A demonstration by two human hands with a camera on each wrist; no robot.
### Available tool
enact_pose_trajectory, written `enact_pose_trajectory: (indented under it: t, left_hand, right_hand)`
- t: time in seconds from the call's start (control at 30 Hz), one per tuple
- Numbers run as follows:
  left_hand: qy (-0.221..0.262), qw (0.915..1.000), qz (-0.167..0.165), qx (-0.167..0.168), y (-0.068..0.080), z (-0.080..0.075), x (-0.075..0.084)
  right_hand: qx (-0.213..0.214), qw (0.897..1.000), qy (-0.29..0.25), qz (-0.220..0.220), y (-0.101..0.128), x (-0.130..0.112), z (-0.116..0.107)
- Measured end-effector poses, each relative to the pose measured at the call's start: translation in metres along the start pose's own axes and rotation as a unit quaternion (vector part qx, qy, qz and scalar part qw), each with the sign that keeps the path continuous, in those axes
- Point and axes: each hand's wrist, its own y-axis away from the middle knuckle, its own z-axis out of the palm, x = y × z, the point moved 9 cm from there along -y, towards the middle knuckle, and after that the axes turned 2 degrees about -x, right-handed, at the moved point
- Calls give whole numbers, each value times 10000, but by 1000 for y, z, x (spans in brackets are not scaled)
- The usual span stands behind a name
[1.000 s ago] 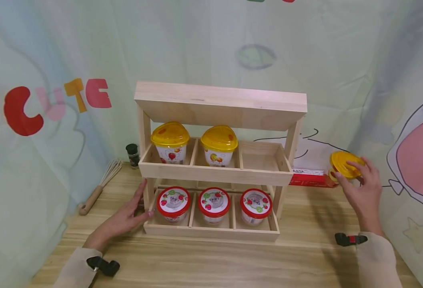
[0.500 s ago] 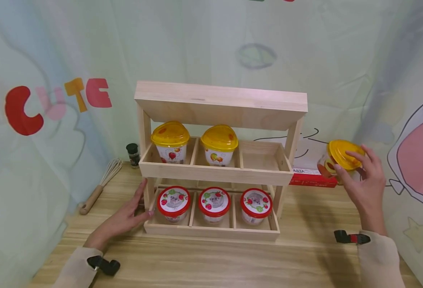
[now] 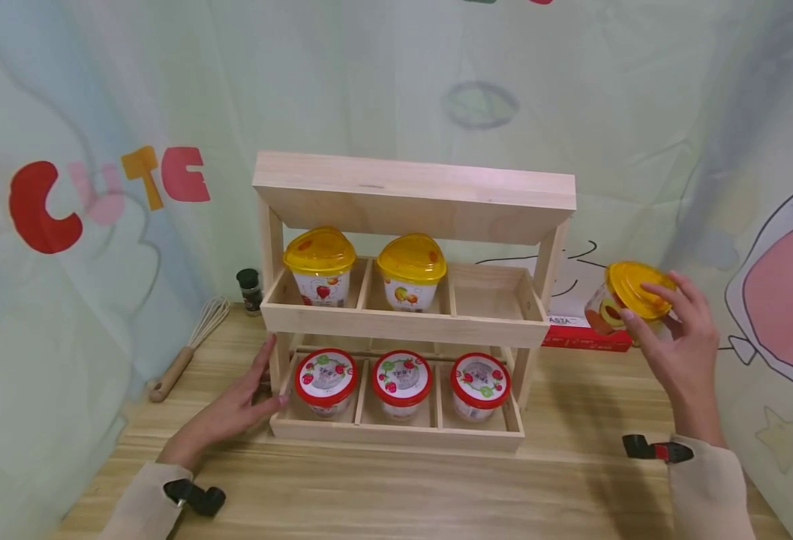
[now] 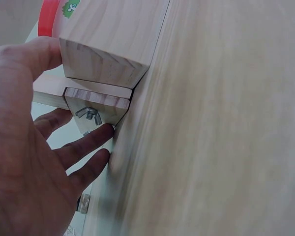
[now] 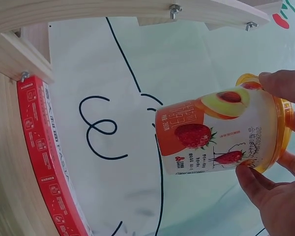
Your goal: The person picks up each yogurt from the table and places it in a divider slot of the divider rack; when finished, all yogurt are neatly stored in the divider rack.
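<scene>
3 yellow-lidded cups, 1 (image 3: 629,298) in right hand's (image 3: 676,341) grip; left hand (image 3: 230,412) flat.

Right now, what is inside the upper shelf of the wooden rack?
The upper shelf holds two yellow-lidded cups in its left and middle compartments. The right compartment looks bare, though the front wall hides its floor's front part.

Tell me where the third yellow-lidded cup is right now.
In the head view the yellow-lidded cup is held tilted in the right hand, off the table, right of the wooden rack and above the red box.
</scene>
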Motion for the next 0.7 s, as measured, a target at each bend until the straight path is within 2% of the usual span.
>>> enact_pose_trajectory:
  t: [0.7]
  left_hand:
    - [-72, 9999, 61, 54, 0, -1, 0]
  right_hand:
    - [74, 9981, -569, -233, 11, -29, -6]
